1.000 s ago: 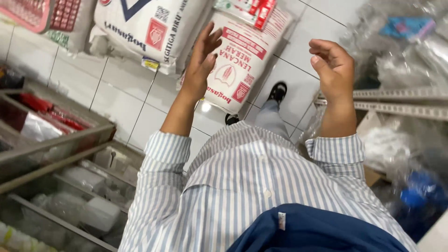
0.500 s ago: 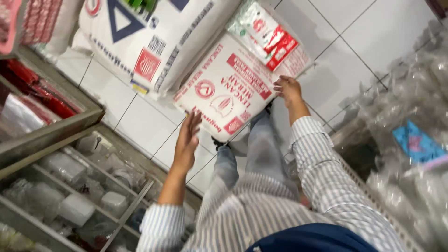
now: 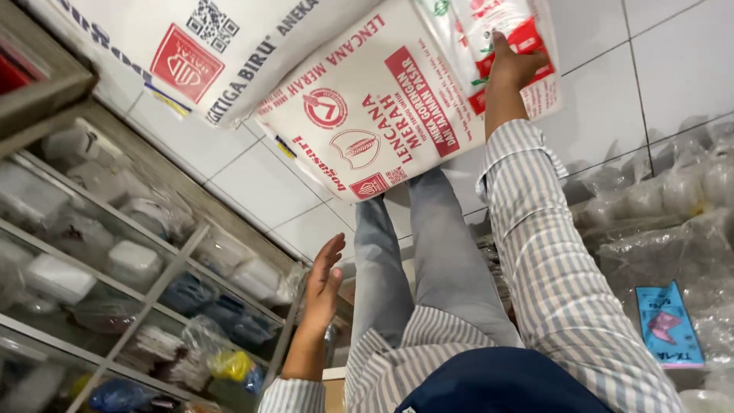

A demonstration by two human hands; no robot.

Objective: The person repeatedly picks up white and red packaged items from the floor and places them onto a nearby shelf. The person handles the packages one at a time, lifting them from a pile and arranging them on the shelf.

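Down on the white tiled floor (image 3: 673,69) lies a big white flour sack with red print (image 3: 367,122), and everything else is best placed from it. The person stands right at its near edge, jeans-clad legs almost touching it, bent forward over it. Their right hand (image 3: 514,65) reaches to the far right corner of the sack, where a smaller red-and-white packet (image 3: 489,30) lies on top; the fingers curl down over the packet's edge, a closing grip pressed onto it, though I cannot tell whether the packet is truly pinched or only touched. The striped sleeve stretches out long, which suits a reach across the sack's full width rather than a lift from close in.

The left hand (image 3: 325,279) hangs on the near left side of the sack, well apart from it, palm open and fingers spread, holding nothing. It looks held out for balance while the body leans.

To the left of the red-printed sack, overlapping its upper edge, lies a second white sack with blue and red print (image 3: 229,46), both flat, as heavy bags are usually laid. Further left of the sack stands a glass display case (image 3: 145,260) with white containers and bagged goods on its shelves. To the right of the sack, piles of clear plastic bags (image 3: 665,206) crowd the floor, one with a blue label (image 3: 667,325).
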